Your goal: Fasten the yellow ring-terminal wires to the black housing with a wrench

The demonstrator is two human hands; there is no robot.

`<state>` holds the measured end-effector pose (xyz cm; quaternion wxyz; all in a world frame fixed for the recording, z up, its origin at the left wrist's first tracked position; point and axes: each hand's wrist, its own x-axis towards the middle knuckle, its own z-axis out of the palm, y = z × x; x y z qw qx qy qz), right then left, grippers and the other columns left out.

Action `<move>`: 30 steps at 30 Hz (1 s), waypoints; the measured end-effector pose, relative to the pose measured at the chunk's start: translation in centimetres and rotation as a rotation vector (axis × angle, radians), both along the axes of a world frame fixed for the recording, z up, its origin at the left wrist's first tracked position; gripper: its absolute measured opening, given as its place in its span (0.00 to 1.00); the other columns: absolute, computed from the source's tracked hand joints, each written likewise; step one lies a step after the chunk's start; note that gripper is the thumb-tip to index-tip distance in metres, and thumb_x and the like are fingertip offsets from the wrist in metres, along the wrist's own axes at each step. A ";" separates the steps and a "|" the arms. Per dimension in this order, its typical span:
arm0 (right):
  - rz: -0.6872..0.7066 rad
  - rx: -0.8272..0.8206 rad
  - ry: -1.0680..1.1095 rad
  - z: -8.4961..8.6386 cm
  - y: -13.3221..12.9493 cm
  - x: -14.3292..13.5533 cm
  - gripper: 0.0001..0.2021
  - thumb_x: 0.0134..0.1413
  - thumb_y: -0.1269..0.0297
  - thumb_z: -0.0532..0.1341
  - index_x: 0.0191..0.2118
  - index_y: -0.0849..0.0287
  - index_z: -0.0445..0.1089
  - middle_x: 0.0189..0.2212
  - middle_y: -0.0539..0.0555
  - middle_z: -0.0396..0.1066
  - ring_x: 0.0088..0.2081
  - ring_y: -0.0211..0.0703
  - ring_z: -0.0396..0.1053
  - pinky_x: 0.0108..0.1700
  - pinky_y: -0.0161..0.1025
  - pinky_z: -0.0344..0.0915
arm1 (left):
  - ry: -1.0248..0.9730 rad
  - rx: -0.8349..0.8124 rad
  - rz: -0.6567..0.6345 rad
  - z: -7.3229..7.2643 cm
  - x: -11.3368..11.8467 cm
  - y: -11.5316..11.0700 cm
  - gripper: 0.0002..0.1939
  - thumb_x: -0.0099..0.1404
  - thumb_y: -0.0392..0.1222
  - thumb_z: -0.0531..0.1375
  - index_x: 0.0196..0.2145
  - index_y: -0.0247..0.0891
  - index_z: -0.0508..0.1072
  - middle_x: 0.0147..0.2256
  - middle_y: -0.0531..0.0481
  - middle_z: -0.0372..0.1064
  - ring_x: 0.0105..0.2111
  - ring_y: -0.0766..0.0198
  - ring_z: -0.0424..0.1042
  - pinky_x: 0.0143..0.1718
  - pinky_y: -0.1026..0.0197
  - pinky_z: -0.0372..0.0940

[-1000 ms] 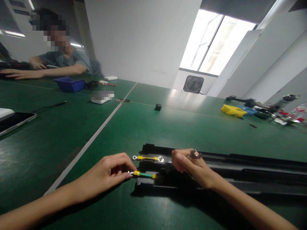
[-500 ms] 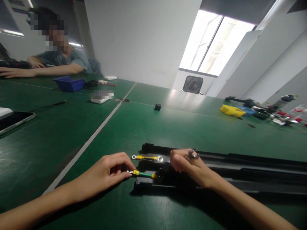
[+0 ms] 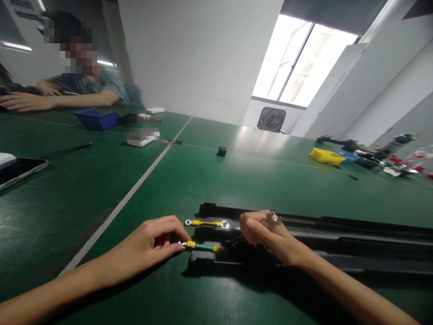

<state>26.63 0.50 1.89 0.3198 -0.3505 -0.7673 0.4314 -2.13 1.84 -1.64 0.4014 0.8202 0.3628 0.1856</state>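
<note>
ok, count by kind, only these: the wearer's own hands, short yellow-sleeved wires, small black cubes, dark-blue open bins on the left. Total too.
Hands, left hand and right hand: 2
Short yellow-sleeved wires, green-middled wire and silver-ringed wire: 2
Small black cube: 1
Dark-blue open bin: 1
Total: 6

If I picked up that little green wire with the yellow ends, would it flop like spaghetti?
Probably not much: the green wire is short and looks straight. It's likely light, being thin and only pinched at one end by the left hand. Its other end is hard to see, so it might be stuck there.
</note>
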 end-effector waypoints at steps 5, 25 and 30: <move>-0.021 0.017 -0.006 0.1 -0.1 0.0 0.26 0.65 0.48 0.49 0.20 0.61 0.60 0.17 0.47 0.55 0.20 0.33 0.53 0.23 0.32 0.51 | 0.000 -0.003 -0.002 0.1 0.0 -0.2 0.07 0.68 0.37 0.56 0.40 0.40 0.74 0.37 0.52 0.68 0.28 0.66 0.64 0.28 0.66 0.57; -0.015 0.044 -0.071 0.1 0.0 0.0 0.25 0.65 0.48 0.49 0.21 0.61 0.60 0.19 0.48 0.56 0.22 0.34 0.54 0.24 0.33 0.52 | 0.003 0.025 -0.007 0.1 0.0 -0.1 0.07 0.67 0.36 0.56 0.39 0.39 0.74 0.37 0.51 0.69 0.28 0.66 0.65 0.28 0.67 0.58; 0.003 0.024 -0.061 0.1 0.0 0.2 0.25 0.65 0.49 0.50 0.21 0.61 0.61 0.19 0.48 0.56 0.22 0.34 0.54 0.24 0.32 0.52 | 0.000 0.018 -0.012 0.0 0.0 0.0 0.07 0.67 0.37 0.56 0.39 0.39 0.74 0.37 0.50 0.69 0.28 0.66 0.65 0.28 0.66 0.58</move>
